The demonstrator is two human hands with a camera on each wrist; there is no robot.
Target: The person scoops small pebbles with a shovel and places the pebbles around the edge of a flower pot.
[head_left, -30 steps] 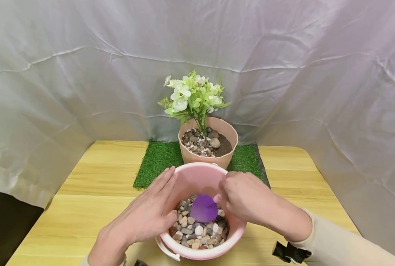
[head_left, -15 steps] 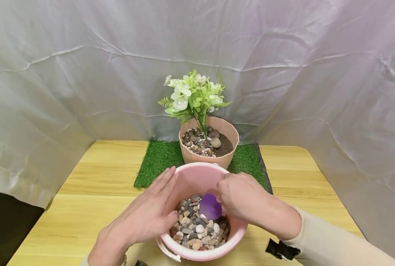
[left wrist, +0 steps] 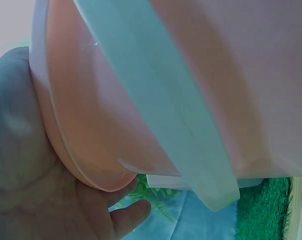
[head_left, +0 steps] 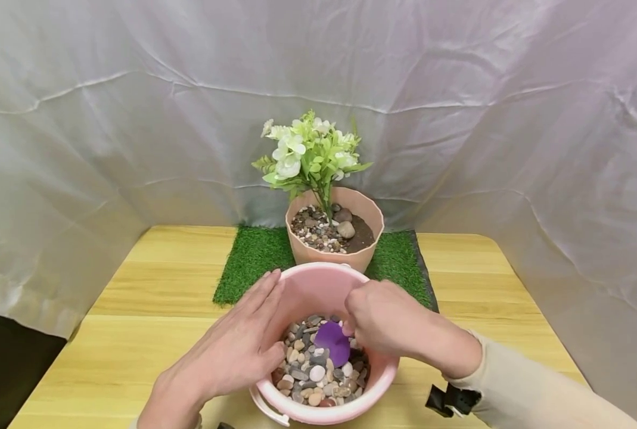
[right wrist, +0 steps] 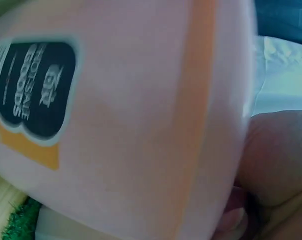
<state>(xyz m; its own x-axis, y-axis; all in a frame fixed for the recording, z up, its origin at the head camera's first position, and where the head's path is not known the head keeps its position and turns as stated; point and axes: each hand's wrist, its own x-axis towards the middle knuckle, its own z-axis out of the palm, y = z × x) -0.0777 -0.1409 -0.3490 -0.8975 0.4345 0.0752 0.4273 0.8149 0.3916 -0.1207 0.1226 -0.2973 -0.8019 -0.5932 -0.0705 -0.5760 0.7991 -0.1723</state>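
Observation:
A pink bucket (head_left: 345,413) with pebbles (head_left: 316,373) inside stands at the table's front. Along its left rim rests my left hand (head_left: 232,342), fingers straight and thumb over the inside; in the left wrist view, the palm of the hand (left wrist: 35,170) lies against the rim. My right hand (head_left: 385,319) reaches over the right rim and grips a purple scoop (head_left: 333,344). Its handle is hidden by the hand, and its blade has pebbles against its lower edge. In the right wrist view, the bucket wall (right wrist: 125,150) hides the scoop, and part of the hand (right wrist: 276,165) shows.
Right behind the bucket, a pink flowerpot (head_left: 335,258) holds white flowers (head_left: 291,155), soil and stones. It stands on a green turf mat (head_left: 256,256). A white bucket handle (head_left: 269,408) hangs at the front left. Grey cloth (head_left: 189,137) surrounds the wooden table (head_left: 152,286).
The scoop blade has gone right, then back left and lower among the pebbles, turning as it moved. My right hand has shifted slightly left. The left hand stays on the rim.

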